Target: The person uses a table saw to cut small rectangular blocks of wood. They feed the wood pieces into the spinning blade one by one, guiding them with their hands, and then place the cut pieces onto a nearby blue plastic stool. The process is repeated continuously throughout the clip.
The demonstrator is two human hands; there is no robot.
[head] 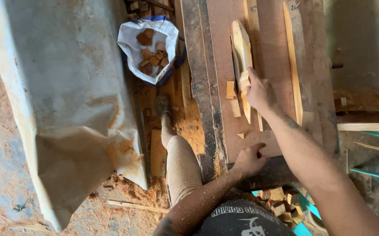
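From the head camera, the right hand lay closed over the near end of a pale wooden piece, fingers curled around a small light block where it met that piece, on the reddish-brown surface. The piece ran away from the person, standing on edge beside a dark slot in the surface. The left hand rested at the near edge of the surface, fingers bent loosely against the board; whether it gripped anything I could not tell. Small offcuts lay just beside the right hand. A long thin strip lay to the right of that hand. On the floor to the left, a white sack held wood blocks, near a large dusty sheet. Sawdust covered the floor about the person's leg.
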